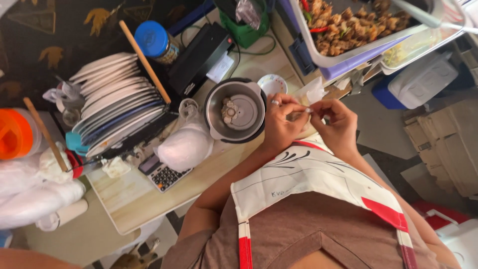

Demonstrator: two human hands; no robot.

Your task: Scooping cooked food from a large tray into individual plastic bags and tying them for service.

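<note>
Head view, looking down over a person in a brown shirt and white apron with red trim. The left hand and right hand are meeting just above the near edge of the tabletop, their fingertips pinching together on a small white piece held between them; the piece is too small to identify. The left hand is wearing a ring and its fingers are curling inward around the piece; the right hand's thumb and forefinger are closing on the same piece from the other side.

Just beside the left hand, a round metal grinder bowl with a black rim is sitting near the tabletop's near edge, a blade hub showing at its centre. Beyond the hands a small white saucer is lying, with crumpled white paper next to it. A white plastic bag and a calculator are resting to the left of the bowl, the calculator at the near edge. Further left, a stack of white plates is leaning in a rack, with a wooden stick lying across it and a blue-lidded jar behind. A tray of cooked food is occupying the far right
</note>
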